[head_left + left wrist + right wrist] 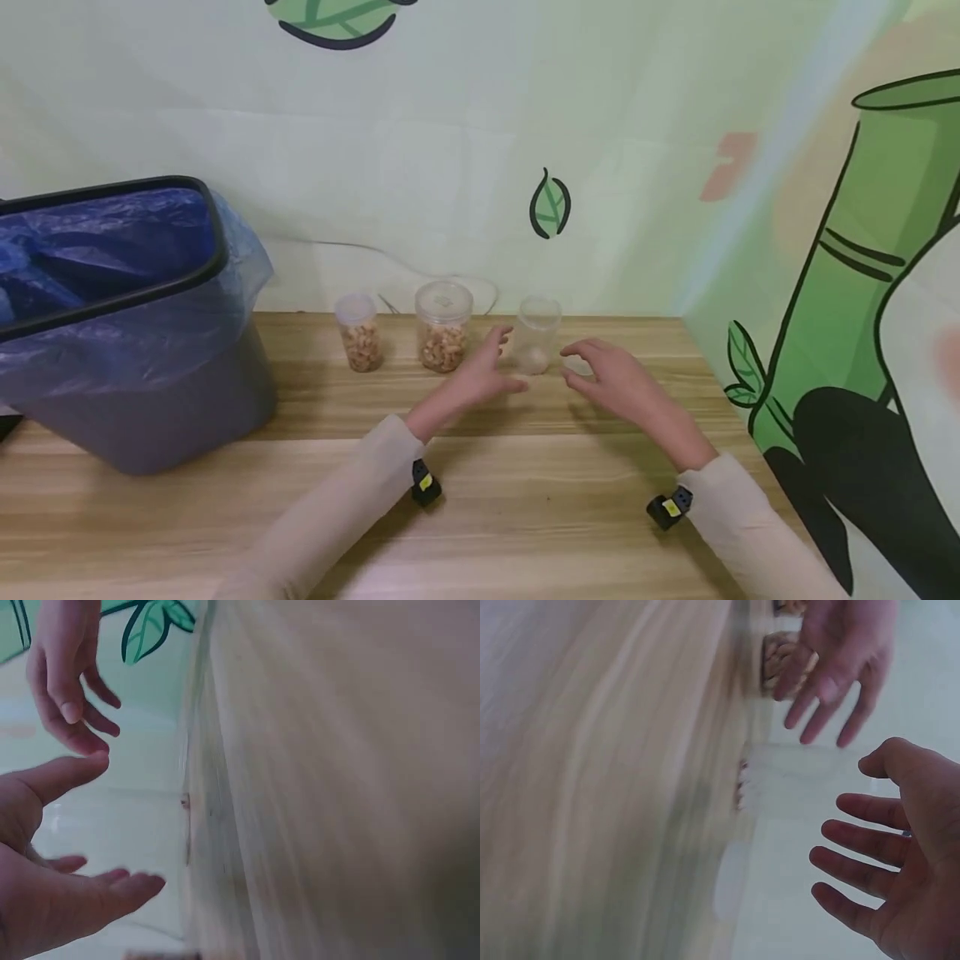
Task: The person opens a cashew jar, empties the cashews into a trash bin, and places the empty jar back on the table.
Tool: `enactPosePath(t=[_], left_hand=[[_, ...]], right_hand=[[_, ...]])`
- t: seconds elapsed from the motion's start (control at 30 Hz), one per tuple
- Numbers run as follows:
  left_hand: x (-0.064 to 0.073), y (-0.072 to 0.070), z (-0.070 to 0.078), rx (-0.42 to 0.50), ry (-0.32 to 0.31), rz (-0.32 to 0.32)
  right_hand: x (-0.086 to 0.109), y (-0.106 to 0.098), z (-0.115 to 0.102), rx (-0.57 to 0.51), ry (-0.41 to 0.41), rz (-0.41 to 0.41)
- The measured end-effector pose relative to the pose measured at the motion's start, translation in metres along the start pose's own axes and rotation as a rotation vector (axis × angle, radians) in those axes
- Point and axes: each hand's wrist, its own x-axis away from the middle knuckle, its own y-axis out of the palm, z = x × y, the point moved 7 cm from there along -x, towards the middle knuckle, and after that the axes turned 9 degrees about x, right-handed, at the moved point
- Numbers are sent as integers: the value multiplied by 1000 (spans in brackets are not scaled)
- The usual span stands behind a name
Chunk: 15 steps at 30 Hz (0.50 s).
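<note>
A clear plastic jar (538, 321) stands near the back of the table, no lid visible on top. A little pale, reddish content shows at its bottom in the right wrist view, where the jar (802, 780) appears sideways. My left hand (480, 373) is left of this jar, fingers spread and holding nothing. To its right my right hand (621, 382) hovers with loosely bent fingers, also holding nothing. A translucent round lid (579, 365) lies on the table beside the jar, partly behind the right hand. The left wrist view shows both hands apart from the table.
Left of the hands stand a wide lidded jar (442, 342) and a narrower lidded jar (362, 342), both holding tan nut-like pieces. A grey bin (172, 400) with a blue liner occupies the table's left. A printed wall covering (615, 250) rises behind the wooden table (525, 517).
</note>
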Motion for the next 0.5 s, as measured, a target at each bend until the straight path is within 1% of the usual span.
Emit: enactPosePath(t=[0.07,0.13,0.2,0.27,0.33,0.37,0.43,0.5], left_hand=[[16,-11,0,-57,26,-56],[33,-25,1,-105,56,-98],[50,-41,1,-133,67,-125],[63,-58,0,-149,62,-127],[73,-75,0,-171,47,-95],[76,-84,-1,-181,40,-68],[79,-99,-4,-212,19,-3],[80,-112,-9,-222,-13,60]], right_hand=[[-3,-5,-10,1,-18,7],[-5,-9,-20,2,-44,11],[-8,-11,-30,-2,-68,17],[-10,-13,-39,-7,-86,24],[-14,-13,-47,-16,-97,28],[-16,-14,-51,-21,-103,31],[-21,-14,-60,-37,-107,35],[-28,-16,-70,-60,-113,33]])
